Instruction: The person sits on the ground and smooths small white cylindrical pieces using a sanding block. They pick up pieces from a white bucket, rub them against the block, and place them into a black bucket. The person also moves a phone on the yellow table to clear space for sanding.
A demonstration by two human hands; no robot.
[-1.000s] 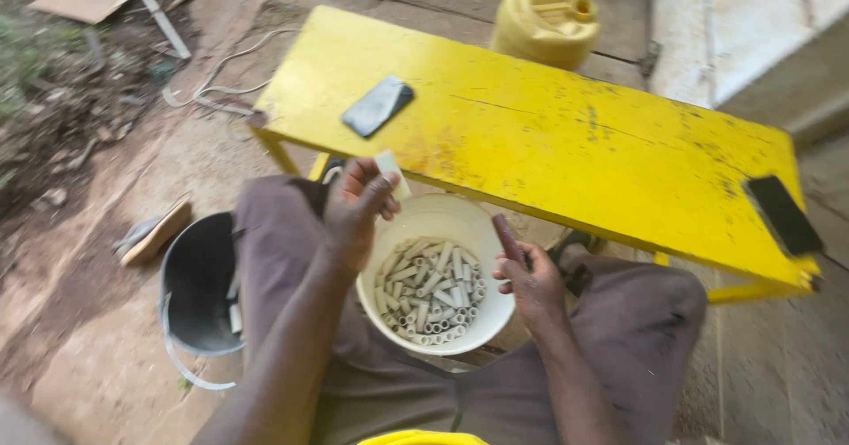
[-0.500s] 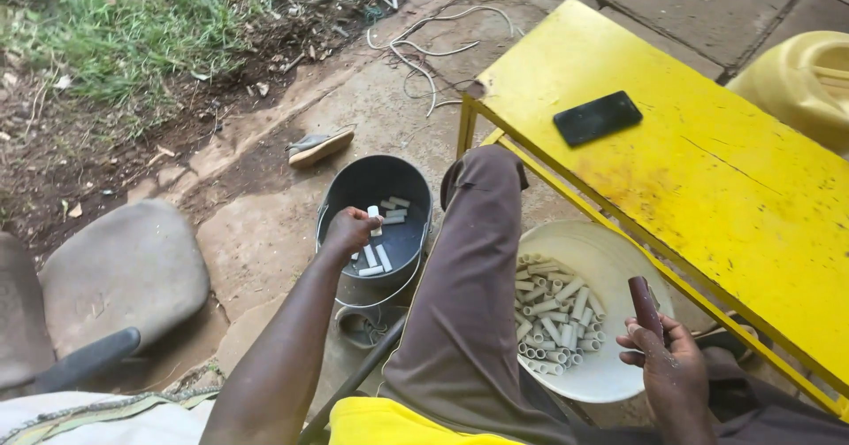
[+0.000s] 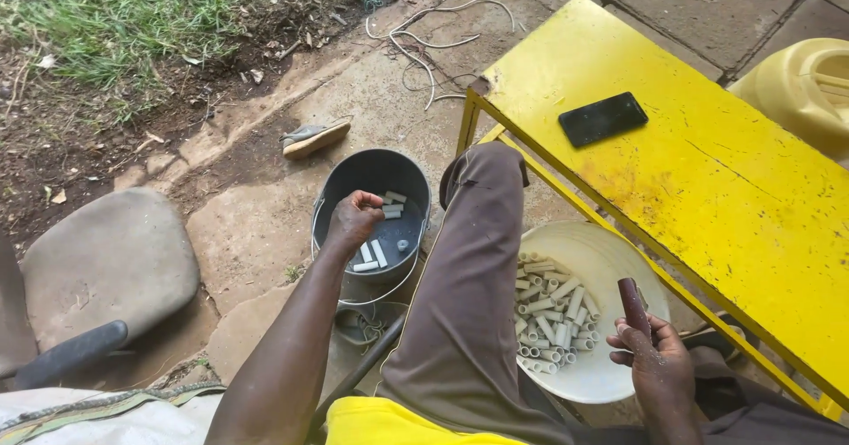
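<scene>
Few white tube pieces (image 3: 376, 252) in dark bucket (image 3: 340, 199); left hand (image 3: 354, 219) curled above, grip contents unclear. Right hand (image 3: 659, 365) grips brown tool (image 3: 633, 305) over white bowl (image 3: 610, 255). Risk: bucket tips off uneven stone; phone (image 3: 603, 118) slides off tabletop (image 3: 725, 188).

Supporting surfaces:
- Yellow painted metal table (image 3: 707, 197), right of frame: carries one black flat phone (image 3: 602, 118) near its upper-left corner.
- Cracked concrete ground (image 3: 265, 224), centre and left: carries a dark round metal bucket (image 3: 371, 210), a grey worn sandal (image 3: 314, 137), a white tangled cord (image 3: 424, 34) at top centre, and a flat grey stone (image 3: 106, 264).
</scene>
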